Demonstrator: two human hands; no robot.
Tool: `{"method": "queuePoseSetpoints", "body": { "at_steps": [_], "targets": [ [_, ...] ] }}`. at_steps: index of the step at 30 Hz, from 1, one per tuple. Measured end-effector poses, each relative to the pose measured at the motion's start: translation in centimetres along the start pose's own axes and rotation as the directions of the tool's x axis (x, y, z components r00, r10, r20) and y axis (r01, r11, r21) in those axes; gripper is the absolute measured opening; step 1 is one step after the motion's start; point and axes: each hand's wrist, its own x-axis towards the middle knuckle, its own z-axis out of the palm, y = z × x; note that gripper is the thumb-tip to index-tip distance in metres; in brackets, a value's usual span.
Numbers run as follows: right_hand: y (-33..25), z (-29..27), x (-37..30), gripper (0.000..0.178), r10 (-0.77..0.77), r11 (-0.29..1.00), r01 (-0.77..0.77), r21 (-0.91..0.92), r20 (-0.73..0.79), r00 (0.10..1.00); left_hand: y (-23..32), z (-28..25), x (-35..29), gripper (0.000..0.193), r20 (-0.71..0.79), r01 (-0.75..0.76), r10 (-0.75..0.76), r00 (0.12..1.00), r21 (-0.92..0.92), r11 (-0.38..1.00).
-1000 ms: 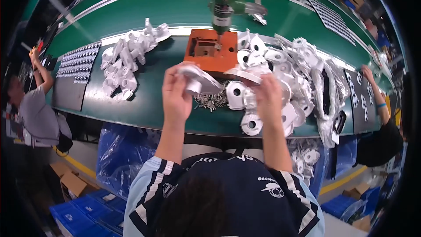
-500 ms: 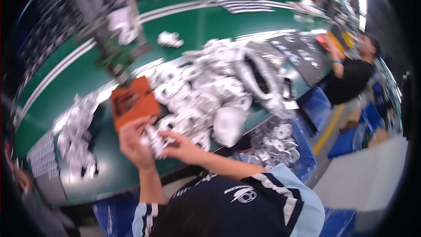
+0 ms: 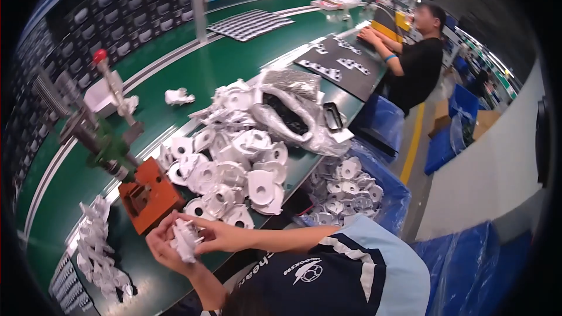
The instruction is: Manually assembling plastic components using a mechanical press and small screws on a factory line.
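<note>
Both my hands hold one white plastic part with small prongs, just in front of the orange fixture block. My left hand wraps round its left side. The fingers of my right hand pinch it from the right, and they partly cover it. A hand press with a red-knobbed lever stands over the fixture. Beyond my right hand lies a large heap of white plastic parts, some with round holes. A row of similar white parts lies left of the fixture.
A clear plastic bag lies open beside the heap. A blue-lined bin of white parts stands below the table edge. Farther right, a co-worker works near a dark mat with parts. One white piece lies on the green belt.
The view has turned and steadied, so the bench sits farther left and lower in the picture. Both hands still hold the white part, now lower in the picture and turned differently.
</note>
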Motion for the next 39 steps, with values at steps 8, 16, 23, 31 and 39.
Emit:
{"method": "queuePoseSetpoints", "body": {
  "at_steps": [8,16,23,31,39],
  "targets": [
    [0.1,-0.5,-0.2,0.079,0.104,0.992,-0.101,-0.081,0.039,0.994,0.4,0.0,-0.1,0.011,0.028,0.063,-0.061,0.998,-0.079,0.995],
    [0.7,-0.6,0.2,0.076,0.07,0.978,-0.051,-0.202,0.088,0.994,0.7,-1.0,-0.2,0.009,0.099,0.215,-0.199,0.975,-0.2,0.956],
    [0.0,-0.9,0.6,0.081,-0.061,0.933,0.08,-0.351,0.063,0.996,-0.7,-0.3,-1.2,0.023,0.162,-0.052,0.069,0.984,-0.107,0.993],
    [-3.0,-1.9,0.9,0.071,-0.088,0.987,0.062,-0.147,-0.177,0.98,-1.7,0.1,-5.3,0.05,0.345,0.015,-0.118,0.931,0.287,0.958],
    [-2.1,-3.3,-0.5,0.043,-0.116,0.938,0.024,-0.346,-0.246,0.962,1.0,-0.9,-3.6,0.032,0.289,0.019,-0.289,0.913,0.676,0.737]
  ]
}}
